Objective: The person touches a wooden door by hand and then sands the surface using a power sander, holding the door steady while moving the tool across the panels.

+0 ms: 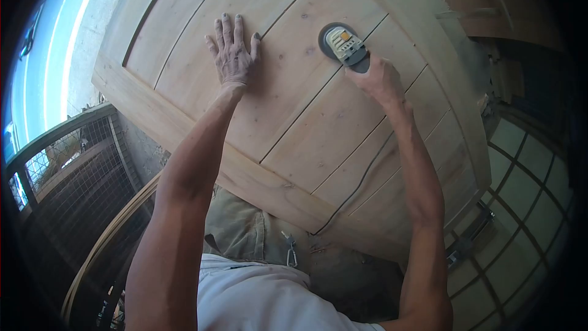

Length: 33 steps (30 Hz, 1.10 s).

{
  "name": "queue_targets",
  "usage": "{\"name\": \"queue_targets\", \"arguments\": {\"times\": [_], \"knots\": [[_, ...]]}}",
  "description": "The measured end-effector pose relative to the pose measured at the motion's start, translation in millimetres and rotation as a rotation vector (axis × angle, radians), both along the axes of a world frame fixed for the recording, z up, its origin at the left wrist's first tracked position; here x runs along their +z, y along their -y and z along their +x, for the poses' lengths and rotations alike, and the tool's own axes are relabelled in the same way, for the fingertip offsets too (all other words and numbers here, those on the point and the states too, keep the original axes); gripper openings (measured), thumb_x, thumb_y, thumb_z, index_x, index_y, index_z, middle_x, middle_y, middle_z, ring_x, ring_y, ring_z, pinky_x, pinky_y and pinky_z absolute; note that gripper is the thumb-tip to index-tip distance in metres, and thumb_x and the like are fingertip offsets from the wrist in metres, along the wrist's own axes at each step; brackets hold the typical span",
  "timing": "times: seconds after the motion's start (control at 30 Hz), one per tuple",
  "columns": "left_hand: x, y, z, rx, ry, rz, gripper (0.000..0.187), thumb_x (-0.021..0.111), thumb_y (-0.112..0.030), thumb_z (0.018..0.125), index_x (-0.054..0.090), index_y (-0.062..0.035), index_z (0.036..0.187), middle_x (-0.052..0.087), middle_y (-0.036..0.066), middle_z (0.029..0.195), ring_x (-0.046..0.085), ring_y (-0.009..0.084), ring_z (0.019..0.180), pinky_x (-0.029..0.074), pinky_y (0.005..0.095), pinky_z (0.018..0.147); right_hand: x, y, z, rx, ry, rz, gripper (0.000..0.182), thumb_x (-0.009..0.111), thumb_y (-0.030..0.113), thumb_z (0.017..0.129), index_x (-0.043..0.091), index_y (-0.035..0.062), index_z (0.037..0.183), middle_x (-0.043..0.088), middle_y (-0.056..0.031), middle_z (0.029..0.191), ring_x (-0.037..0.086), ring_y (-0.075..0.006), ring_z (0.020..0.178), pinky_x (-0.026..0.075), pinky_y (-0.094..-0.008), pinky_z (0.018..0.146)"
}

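Note:
A large wooden door panel (306, 129) with dark grooves between its planks lies in front of me. My left hand (233, 55) rests flat on its upper left part, fingers spread, holding nothing. Further right, my right hand (381, 83) is wrapped round the dark rear end of a corded electric sander (344, 44). The sander's round grey disc sits against the planks, across a groove. Its dark cord (361, 181) trails over the wood toward the near edge. My right fingers are partly hidden by the back of the hand.
Wire mesh in a frame (73, 150) stands at the left, with thin bent strips (104, 242) below it. A carabiner (291, 251) hangs at my waist. On the right is a grid-patterned panel (520, 208), and another brown wooden piece (490, 0) lies at the upper right.

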<state>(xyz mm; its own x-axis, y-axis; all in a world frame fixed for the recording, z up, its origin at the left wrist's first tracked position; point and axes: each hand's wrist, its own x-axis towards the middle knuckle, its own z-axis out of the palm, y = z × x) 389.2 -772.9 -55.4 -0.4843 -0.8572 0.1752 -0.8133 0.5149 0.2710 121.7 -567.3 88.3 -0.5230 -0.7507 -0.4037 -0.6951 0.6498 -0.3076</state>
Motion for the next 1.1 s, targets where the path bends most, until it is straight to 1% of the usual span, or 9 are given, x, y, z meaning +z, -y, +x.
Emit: {"name": "queue_targets", "arguments": {"times": [0.1, 0.37, 0.47, 0.53, 0.63, 0.73, 0.83, 1.03, 1.1], "knots": [[-0.7, -3.0, 3.0, 0.003, 0.005, 0.004, 0.073, 0.051, -0.056, 0.112, 0.043, -0.0150, 0.172, 0.030, 0.016, 0.184, 0.021, 0.0354, 0.172, 0.008, 0.0657, 0.137, 0.5, 7.1, 10.2, 0.113, 0.073, 0.030, 0.055, 0.081, 0.046, 0.091, 0.072, 0.0001, 0.119, 0.080, -0.0290, 0.102, 0.078, -0.0493, 0.100, 0.064, -0.0555, 0.088], [-0.7, -1.2, 2.7, 0.018, 0.042, 0.008, 0.074, 0.050, -0.056, 0.113, 0.042, -0.0154, 0.173, 0.028, 0.015, 0.184, 0.019, 0.0338, 0.172, 0.006, 0.0626, 0.138, -3.7, 32.9, -0.3, -0.006, 0.017, -0.042, 0.057, 0.084, 0.048, 0.089, 0.075, 0.0004, 0.118, 0.079, -0.0297, 0.101, 0.077, -0.0509, 0.101, 0.063, -0.0569, 0.087], [1.0, -0.7, 3.0, 0.007, 0.011, 0.014, 0.073, 0.053, -0.055, 0.112, 0.043, -0.0152, 0.172, 0.030, 0.016, 0.183, 0.022, 0.0355, 0.172, 0.008, 0.0668, 0.137, -4.3, 24.7, 15.7, 0.086, 0.059, -0.027, 0.058, 0.085, 0.049, 0.088, 0.075, -0.0006, 0.117, 0.079, -0.0304, 0.100, 0.077, -0.0516, 0.100, 0.063, -0.0573, 0.086], [-2.0, -2.9, 4.7, 0.004, 0.008, 0.009, 0.073, 0.054, -0.054, 0.111, 0.043, -0.0151, 0.172, 0.030, 0.016, 0.183, 0.021, 0.0354, 0.172, 0.008, 0.0668, 0.137, -8.0, 19.8, 18.4, 0.138, 0.054, 0.007, 0.060, 0.086, 0.049, 0.087, 0.074, -0.0013, 0.116, 0.079, -0.0304, 0.102, 0.077, -0.0511, 0.099, 0.062, -0.0579, 0.085], [0.2, -0.3, 3.1, 0.005, 0.001, 0.004, 0.072, 0.055, -0.053, 0.111, 0.044, -0.0146, 0.172, 0.030, 0.016, 0.183, 0.022, 0.0353, 0.172, 0.008, 0.0667, 0.137, -16.0, 27.2, -8.4, 0.036, 0.009, -0.043, 0.057, 0.082, 0.049, 0.088, 0.075, -0.0015, 0.115, 0.079, -0.0306, 0.104, 0.077, -0.0507, 0.103, 0.062, -0.0552, 0.090], [2.7, -1.9, 2.7, 0.006, 0.006, 0.006, 0.071, 0.055, -0.051, 0.112, 0.044, -0.0142, 0.172, 0.030, 0.016, 0.183, 0.022, 0.0355, 0.171, 0.009, 0.0668, 0.137, -7.5, 45.9, -43.4, -0.185, 0.153, -0.074, 0.061, 0.081, 0.049, 0.087, 0.075, -0.0036, 0.118, 0.079, -0.0311, 0.108, 0.078, -0.0499, 0.102, 0.062, -0.0543, 0.091], [2.2, -2.2, 1.9, 0.004, 0.013, 0.010, 0.070, 0.054, -0.050, 0.112, 0.044, -0.0141, 0.172, 0.030, 0.016, 0.183, 0.023, 0.0356, 0.171, 0.009, 0.0668, 0.137, -13.5, 62.5, -36.5, -0.172, 0.102, -0.113, 0.056, 0.084, 0.046, 0.088, 0.078, -0.0035, 0.113, 0.079, -0.0284, 0.098, 0.078, -0.0468, 0.100, 0.061, -0.0493, 0.088], [1.1, -2.1, 2.9, 0.008, 0.017, 0.033, 0.068, 0.051, -0.047, 0.113, 0.044, -0.0143, 0.172, 0.029, 0.015, 0.184, 0.021, 0.0347, 0.172, 0.007, 0.0650, 0.137, 1.7, 91.9, 13.7, 0.079, 0.219, 0.005, 0.059, 0.084, 0.045, 0.088, 0.075, -0.0041, 0.119, 0.079, -0.0302, 0.104, 0.077, -0.0486, 0.102, 0.061, -0.0521, 0.092], [1.0, 0.3, 1.7, 0.012, 0.014, 0.036, 0.068, 0.050, -0.047, 0.114, 0.043, -0.0144, 0.172, 0.029, 0.015, 0.184, 0.020, 0.0343, 0.172, 0.006, 0.0640, 0.138, -11.7, 101.9, 1.5, 0.045, 0.184, -0.044, 0.061, 0.083, 0.045, 0.088, 0.074, -0.0041, 0.123, 0.078, -0.0319, 0.108, 0.077, -0.0497, 0.104, 0.061, -0.0525, 0.093]]}}
